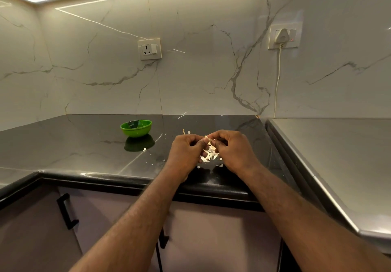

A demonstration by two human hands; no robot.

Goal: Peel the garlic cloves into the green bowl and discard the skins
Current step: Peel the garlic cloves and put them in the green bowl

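Near the front edge of the black counter [84, 144], 2 hands meet above a small heap of pale skins [208, 157]. The left hand [186, 149] and right hand [232, 148] both curl their fingers and pinch a garlic clove [208, 138] between them. The green bowl [136, 128] stands well apart to the left, nearer the counter's back edge.

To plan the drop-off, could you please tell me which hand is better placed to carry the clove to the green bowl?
Probably the left hand: the green bowl sits on its side; the right hand, also pinching the clove, would cross over.
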